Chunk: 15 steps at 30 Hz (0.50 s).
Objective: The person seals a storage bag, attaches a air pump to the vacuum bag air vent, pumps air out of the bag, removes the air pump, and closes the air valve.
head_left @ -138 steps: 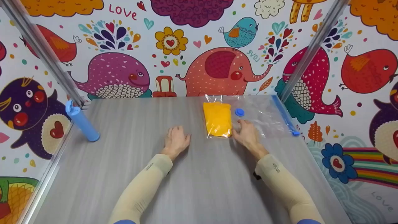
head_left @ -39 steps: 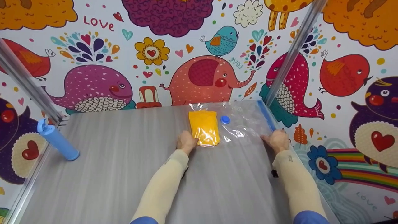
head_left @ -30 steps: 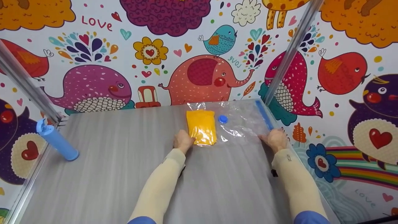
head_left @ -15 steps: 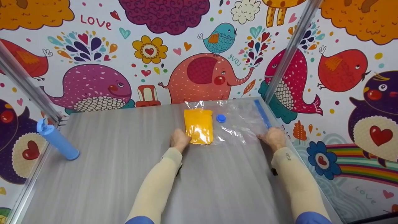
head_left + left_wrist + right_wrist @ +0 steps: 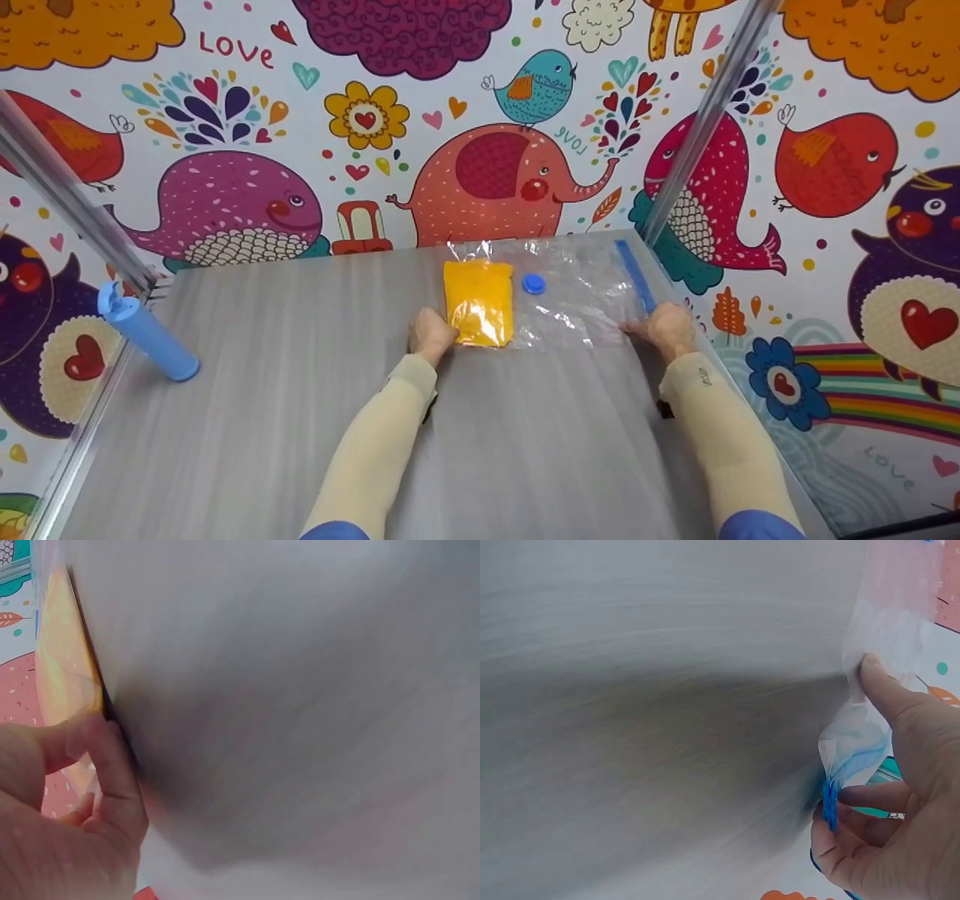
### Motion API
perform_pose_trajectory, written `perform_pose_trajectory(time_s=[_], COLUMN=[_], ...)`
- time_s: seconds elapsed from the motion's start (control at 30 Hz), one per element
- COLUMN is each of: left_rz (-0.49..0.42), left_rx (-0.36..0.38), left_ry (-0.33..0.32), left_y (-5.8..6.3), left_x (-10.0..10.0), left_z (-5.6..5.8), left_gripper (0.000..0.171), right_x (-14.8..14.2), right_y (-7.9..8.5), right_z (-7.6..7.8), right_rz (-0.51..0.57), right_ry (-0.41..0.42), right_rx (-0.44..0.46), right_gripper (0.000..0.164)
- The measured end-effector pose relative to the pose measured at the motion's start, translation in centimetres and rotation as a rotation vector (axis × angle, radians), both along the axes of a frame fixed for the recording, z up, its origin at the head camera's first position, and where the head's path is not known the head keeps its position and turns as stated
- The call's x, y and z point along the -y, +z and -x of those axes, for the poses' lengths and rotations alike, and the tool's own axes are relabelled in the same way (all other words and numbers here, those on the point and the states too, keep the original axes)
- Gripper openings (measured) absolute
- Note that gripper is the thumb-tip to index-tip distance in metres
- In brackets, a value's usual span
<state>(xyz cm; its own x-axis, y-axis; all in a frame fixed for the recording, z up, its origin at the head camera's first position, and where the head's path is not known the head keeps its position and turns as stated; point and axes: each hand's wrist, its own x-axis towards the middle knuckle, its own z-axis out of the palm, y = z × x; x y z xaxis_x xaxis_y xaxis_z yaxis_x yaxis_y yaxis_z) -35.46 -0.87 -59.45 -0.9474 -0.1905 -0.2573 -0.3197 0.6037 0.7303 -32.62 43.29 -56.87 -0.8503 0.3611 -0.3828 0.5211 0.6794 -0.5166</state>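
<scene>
A clear plastic zip bag (image 5: 581, 304) lies flat at the back right of the table. Inside its left part is a folded yellow cloth (image 5: 478, 300); beside that sits a round blue valve (image 5: 534, 283). My left hand (image 5: 433, 334) pinches the bag's near left corner between thumb and fingers, close to the yellow cloth (image 5: 71, 652) in the left wrist view. At the other end, my right hand (image 5: 670, 330) grips the near end of the blue zip strip (image 5: 634, 274). In the right wrist view the bunched blue strip (image 5: 830, 802) sits between its fingers, the thumb on clear film.
A light blue cylinder (image 5: 154, 337) with a looped top stands near the left edge of the grey table (image 5: 300, 375). Walls with cartoon prints and metal posts (image 5: 709, 120) rise behind and at both sides.
Both hands have moved right since the oldest frame, the left to the bag's near left corner, the right to the zip end. The bag has since slid slightly left with them.
</scene>
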Motion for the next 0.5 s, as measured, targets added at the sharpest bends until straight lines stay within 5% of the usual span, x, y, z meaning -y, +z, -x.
perform_pose_trajectory(time_s=[0.27, 0.5], left_rz=[0.037, 0.05], left_rx=[-0.04, -0.056], left_ry=[-0.009, -0.005], left_y=[0.1, 0.2], left_x=[0.9, 2.0], left_z=[-0.1, -0.4], left_gripper=[0.007, 0.006], right_x=[-1.4, -1.9], right_y=[0.4, 0.1], right_z=[0.4, 0.5], right_rz=[-0.026, 0.018], right_ry=[0.031, -0.005], right_rx=[-0.019, -0.004], right_gripper=[0.07, 0.063])
